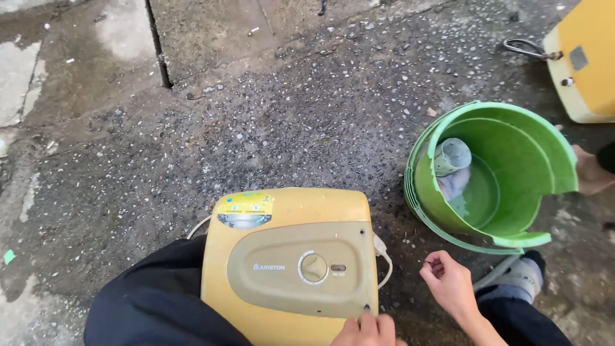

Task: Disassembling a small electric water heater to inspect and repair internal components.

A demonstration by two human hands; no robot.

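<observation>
— What is in front of the person?

— A yellow box-shaped water heater [291,256] lies face up on the wet concrete floor [269,115], near the bottom edge of the view. Its front carries a darker olive panel with a round dial [314,268] in the middle, and a white cord [385,259] loops off its right side.

— Where are the hands?

— The left hand [368,330] rests on the heater's lower right corner, fingers curled over the edge and touching the casing; only the knuckles show, so I cannot tell how firm the grip is. The right hand [451,282] hovers just right of the heater, above the floor, loosely half closed with thumb and forefinger pinched together. It may hold something very small, but that is too tiny to make out.

— And around them?

— A cracked green plastic bucket [512,230] stands to the right, with shallow water and a grey-green cup [452,156] inside. Another person's hand [590,172] touches its far right side. A second yellow appliance [586,57] sits in the upper right corner. A dark-trousered knee [154,301] presses against the heater's left side.
</observation>
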